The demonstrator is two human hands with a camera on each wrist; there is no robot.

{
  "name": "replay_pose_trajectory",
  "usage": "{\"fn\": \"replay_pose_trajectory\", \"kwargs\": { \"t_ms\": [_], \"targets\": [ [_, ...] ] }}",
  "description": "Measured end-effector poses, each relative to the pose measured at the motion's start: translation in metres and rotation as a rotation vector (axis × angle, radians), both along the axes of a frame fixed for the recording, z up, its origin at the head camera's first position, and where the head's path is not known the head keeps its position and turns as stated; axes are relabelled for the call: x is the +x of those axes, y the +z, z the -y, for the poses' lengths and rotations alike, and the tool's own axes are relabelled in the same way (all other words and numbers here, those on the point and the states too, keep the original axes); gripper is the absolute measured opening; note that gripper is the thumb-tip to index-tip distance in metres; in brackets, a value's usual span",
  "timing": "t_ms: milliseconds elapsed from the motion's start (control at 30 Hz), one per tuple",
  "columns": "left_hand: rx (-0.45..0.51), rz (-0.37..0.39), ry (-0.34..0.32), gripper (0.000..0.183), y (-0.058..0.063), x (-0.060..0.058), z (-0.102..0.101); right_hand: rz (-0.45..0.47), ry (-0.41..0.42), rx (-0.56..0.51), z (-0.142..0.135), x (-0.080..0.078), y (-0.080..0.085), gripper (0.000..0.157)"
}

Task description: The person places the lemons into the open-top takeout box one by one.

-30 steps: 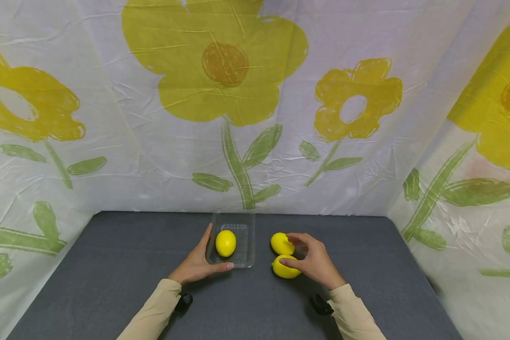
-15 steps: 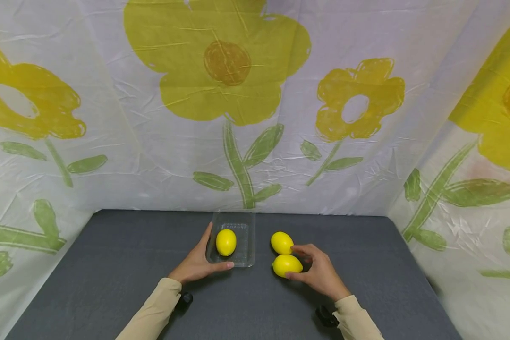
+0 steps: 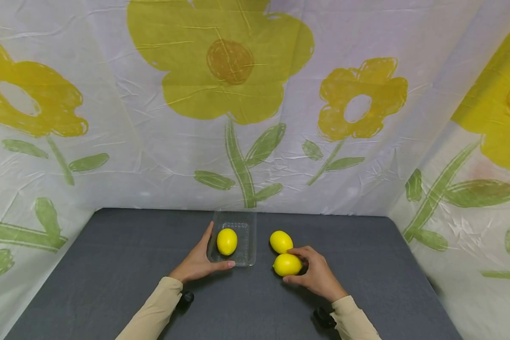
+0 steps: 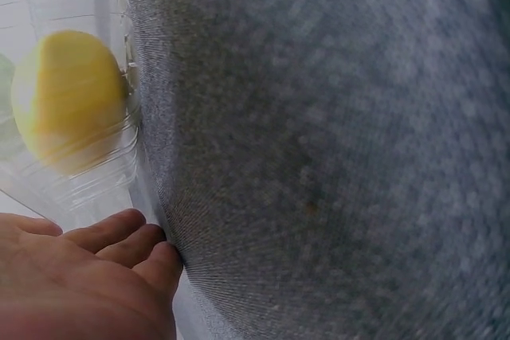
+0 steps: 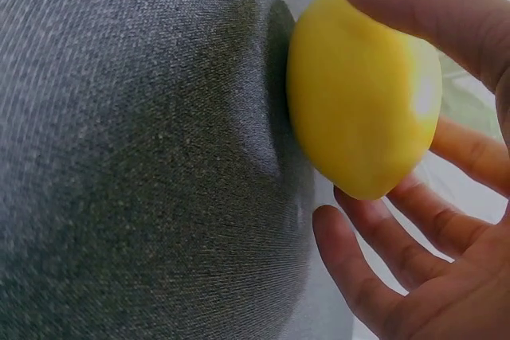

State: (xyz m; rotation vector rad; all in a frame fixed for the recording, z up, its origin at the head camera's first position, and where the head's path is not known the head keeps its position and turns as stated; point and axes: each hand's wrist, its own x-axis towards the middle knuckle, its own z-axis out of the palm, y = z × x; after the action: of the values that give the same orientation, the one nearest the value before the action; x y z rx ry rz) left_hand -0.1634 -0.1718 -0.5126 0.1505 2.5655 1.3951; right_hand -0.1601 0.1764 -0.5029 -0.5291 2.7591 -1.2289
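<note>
In the head view my right hand point(image 3: 314, 271) pinches the nearer lemon point(image 3: 287, 265) between thumb and fingers. The right wrist view shows the thumb on one side of this lemon point(image 5: 362, 97) and fingers behind it, close to the cloth. Just beyond it lies a second lemon point(image 3: 281, 242). To the left, a clear plastic tray point(image 3: 247, 255) has one lemon point(image 3: 227, 242) inside. My left hand point(image 3: 198, 262) rests against the tray, fingers extended along its left side and thumb along its near edge. Seen from the left wrist, its fingers are straight beside the tray wall.
A dark grey cloth point(image 3: 123, 274) covers the table. White sheeting with printed yellow flowers point(image 3: 229, 61) hangs behind the far edge and along both sides. Beneath each wrist shows a small black device point(image 3: 324, 318).
My right hand drew back from over the two lemons on the right, then its thumb and fingers came together round the nearer one. The left hand stayed at the tray.
</note>
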Motion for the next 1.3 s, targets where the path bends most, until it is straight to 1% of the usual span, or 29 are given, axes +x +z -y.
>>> {"fn": "replay_pose_trajectory", "kwargs": {
  "t_ms": [233, 600, 867, 1300],
  "targets": [
    [-0.004, -0.017, 0.001, 0.132, -0.0011, -0.0001, -0.0001, 0.017, 0.002, -0.004, 0.0, 0.0005, -0.0013, 0.065],
    [-0.003, -0.043, 0.012, 0.131, -0.0021, 0.0005, -0.0005, -0.001, 0.003, -0.015, 0.0006, 0.0025, 0.0, 0.062],
    [-0.006, -0.05, 0.016, 0.131, -0.0005, 0.001, -0.0013, -0.004, 0.007, -0.019, 0.0009, 0.002, -0.0003, 0.062],
    [-0.01, -0.053, 0.011, 0.131, -0.0013, 0.0006, -0.001, -0.001, 0.003, -0.019, 0.0036, 0.0025, -0.0006, 0.06]
  ]
}}
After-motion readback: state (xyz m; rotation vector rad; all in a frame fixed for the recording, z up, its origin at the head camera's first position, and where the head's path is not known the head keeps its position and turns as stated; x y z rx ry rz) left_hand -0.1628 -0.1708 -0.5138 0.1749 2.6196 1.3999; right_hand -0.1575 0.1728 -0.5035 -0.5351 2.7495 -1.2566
